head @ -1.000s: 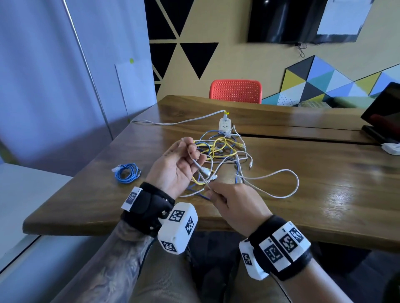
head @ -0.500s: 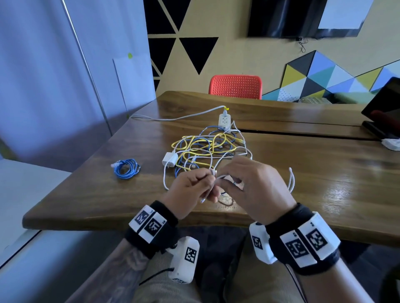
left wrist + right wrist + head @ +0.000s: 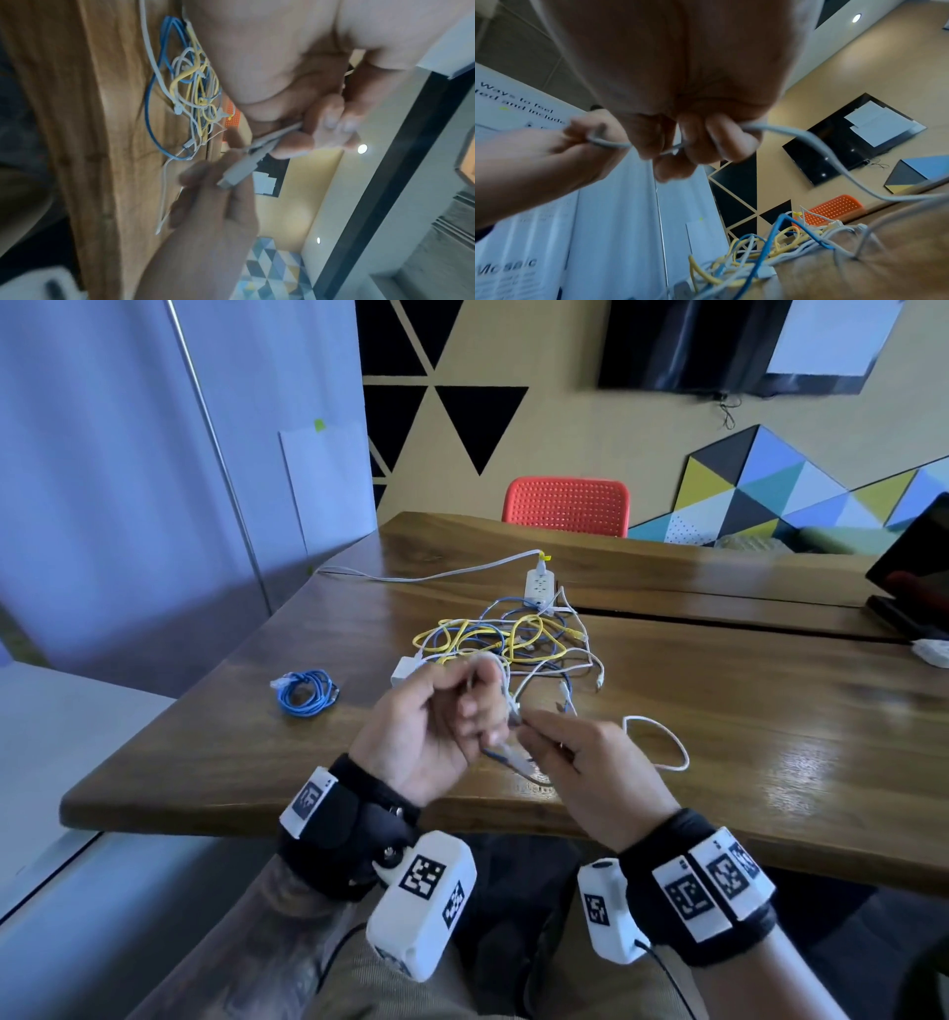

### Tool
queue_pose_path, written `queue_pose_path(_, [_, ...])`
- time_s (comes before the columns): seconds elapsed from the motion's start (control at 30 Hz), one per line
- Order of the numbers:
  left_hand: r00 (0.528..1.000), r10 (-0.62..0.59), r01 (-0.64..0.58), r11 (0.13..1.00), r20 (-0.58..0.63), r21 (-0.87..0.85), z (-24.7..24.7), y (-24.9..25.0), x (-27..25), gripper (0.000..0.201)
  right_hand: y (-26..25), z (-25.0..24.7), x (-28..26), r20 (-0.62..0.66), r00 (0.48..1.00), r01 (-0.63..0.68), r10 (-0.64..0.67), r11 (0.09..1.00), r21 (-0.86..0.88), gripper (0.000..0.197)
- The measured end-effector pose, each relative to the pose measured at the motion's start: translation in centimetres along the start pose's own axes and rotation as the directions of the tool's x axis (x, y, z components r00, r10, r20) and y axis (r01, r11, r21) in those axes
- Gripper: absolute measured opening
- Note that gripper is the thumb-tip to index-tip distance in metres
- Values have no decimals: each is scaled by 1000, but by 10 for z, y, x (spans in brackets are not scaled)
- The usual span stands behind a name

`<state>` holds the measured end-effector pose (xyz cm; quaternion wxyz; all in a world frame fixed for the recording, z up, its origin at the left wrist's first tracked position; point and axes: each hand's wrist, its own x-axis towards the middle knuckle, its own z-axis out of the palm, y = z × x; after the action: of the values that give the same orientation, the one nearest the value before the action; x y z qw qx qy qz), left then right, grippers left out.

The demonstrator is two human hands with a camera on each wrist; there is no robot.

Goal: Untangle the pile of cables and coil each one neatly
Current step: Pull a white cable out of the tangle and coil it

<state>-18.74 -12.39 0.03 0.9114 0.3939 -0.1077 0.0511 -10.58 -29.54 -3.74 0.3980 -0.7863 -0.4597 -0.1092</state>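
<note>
A tangle of yellow, blue and white cables (image 3: 506, 642) lies mid-table, seen too in the left wrist view (image 3: 190, 89) and the right wrist view (image 3: 770, 253). Above the table's near edge my left hand (image 3: 452, 716) grips a white cable (image 3: 808, 138), its fingers curled round it. The cable's grey plug (image 3: 236, 172) sticks out toward my right hand (image 3: 575, 752), which pinches the same cable. A white loop (image 3: 662, 742) trails right of that hand. One blue cable (image 3: 305, 691) lies coiled at the left.
A white power strip (image 3: 539, 585) with its cord sits behind the tangle, and a small white adapter (image 3: 403, 671) at its left. A red chair (image 3: 565, 505) stands across the wooden table (image 3: 770, 711). A dark tablet (image 3: 914, 572) and a white item (image 3: 932, 652) sit far right.
Both hands have shifted and turned; the left hand rose and curled round the white cable, and the right hand dropped lower right. The white loop now trails out on the right.
</note>
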Motion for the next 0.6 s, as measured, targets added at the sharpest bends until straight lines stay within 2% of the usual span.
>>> queue_pose_path(0.07, [993, 69, -71, 997, -98, -17, -3, 3, 6, 19, -2, 2, -6, 96, 995, -13, 19, 998, -58, 14])
queue_pose_path(0.13, [976, 100, -112, 993, -194, -48, -9, 1, 10, 20, -4, 1, -8, 174, 985, 0, 19, 994, -108, 24])
queue_pose_path(0.27, [918, 148, -188, 979, -367, -77, -18, -9, 15, 20, -11, 0, -8, 277, 959, -12, 54, 989, -149, 31])
queue_pose_path(0.33, [885, 175, -195, 981, -430, -1, -21, -14, 16, 26, -14, -4, -8, 260, 964, -13, 57, 985, -170, 36])
queue_pose_path(0.43, [865, 229, -174, 971, -447, 161, -27, -21, 14, 30, -20, -15, -8, 192, 980, -13, 50, 982, -188, 29])
queue_pose_path(0.5, [879, 237, -141, 958, -414, 249, -30, -24, 11, 31, -24, -23, -7, 113, 993, -5, 22, 989, -149, 23])
queue_pose_path(0.6, [928, 180, -45, 923, -327, 381, -27, -27, 7, 30, -29, -30, 1, 24, 999, 41, -38, 990, -132, 15])
